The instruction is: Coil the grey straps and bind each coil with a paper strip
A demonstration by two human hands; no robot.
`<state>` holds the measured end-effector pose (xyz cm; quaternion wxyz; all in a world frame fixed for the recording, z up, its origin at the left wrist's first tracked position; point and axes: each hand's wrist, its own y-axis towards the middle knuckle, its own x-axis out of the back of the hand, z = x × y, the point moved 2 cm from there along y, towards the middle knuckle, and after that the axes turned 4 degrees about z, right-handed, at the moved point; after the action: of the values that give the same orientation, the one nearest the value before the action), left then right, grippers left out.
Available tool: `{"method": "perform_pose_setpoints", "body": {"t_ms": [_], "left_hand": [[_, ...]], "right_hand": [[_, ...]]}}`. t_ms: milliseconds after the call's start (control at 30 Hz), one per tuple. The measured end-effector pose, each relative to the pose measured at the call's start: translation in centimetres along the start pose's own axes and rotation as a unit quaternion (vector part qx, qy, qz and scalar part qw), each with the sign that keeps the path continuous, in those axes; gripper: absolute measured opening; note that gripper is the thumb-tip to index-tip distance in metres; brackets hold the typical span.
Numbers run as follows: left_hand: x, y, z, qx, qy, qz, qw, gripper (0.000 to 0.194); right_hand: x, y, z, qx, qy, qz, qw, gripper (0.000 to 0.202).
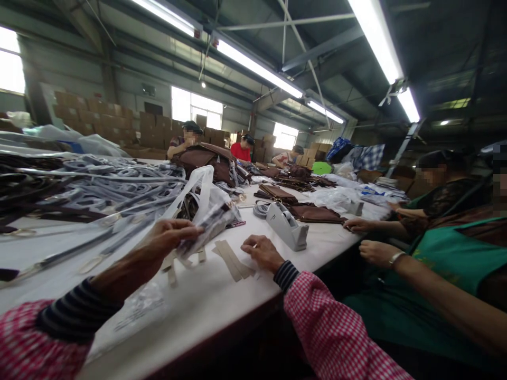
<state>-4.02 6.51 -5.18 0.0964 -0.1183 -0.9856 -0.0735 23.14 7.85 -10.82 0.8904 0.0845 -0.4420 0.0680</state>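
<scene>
My left hand (174, 237) is closed, its fingers pinching a clear plastic bag (190, 245) with something dark inside, blurred by motion. Just behind it stands a white plastic carrier bag (198, 195) with its handles up and dark straps in it. My right hand (263, 253) is low over the white table (214, 301), fingers curled together; whatever is in them is too small to make out. Flat beige strips (232, 258) lie just left of its fingertips. Beyond that hand stands a grey tape dispenser (287, 227).
Grey-wrapped straps (114, 184) are heaped across the left. Brown bags (317, 212) lie behind the dispenser, with crumpled clear plastic (336, 198) near them. Close on my right sits a co-worker in a green apron (447, 258), hands by the table edge. Other people work at the far side.
</scene>
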Motion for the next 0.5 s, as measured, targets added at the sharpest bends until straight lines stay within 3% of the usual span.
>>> {"method": "perform_pose_setpoints", "body": {"t_ms": [67, 133, 233, 333, 500], "left_hand": [[-0.1, 1.5, -1.7, 0.007, -0.086, -0.051, 0.995, 0.034], [-1.0, 2.8, -2.9, -0.001, -0.151, -0.047, 0.987, 0.034], [-3.0, 4.1, -3.4, -0.035, -0.230, 0.022, 0.972, 0.032], [-4.4, 5.0, -2.5, -0.060, -0.292, 0.101, 0.949, 0.030], [-3.8, 6.1, -0.9, -0.097, -0.330, 0.167, 0.924, 0.023]], "right_hand": [[-1.1, 0.6, 0.6, -0.006, -0.048, 0.004, 0.999, 0.021], [-2.0, 1.1, 1.5, -0.011, -0.097, 0.005, 0.995, 0.025], [-2.3, 1.9, 2.6, -0.021, -0.149, 0.026, 0.988, 0.023], [-1.8, 2.6, 3.1, -0.041, -0.180, 0.059, 0.981, 0.016], [-1.8, 2.8, 3.5, -0.034, -0.232, 0.057, 0.970, 0.025]]}}
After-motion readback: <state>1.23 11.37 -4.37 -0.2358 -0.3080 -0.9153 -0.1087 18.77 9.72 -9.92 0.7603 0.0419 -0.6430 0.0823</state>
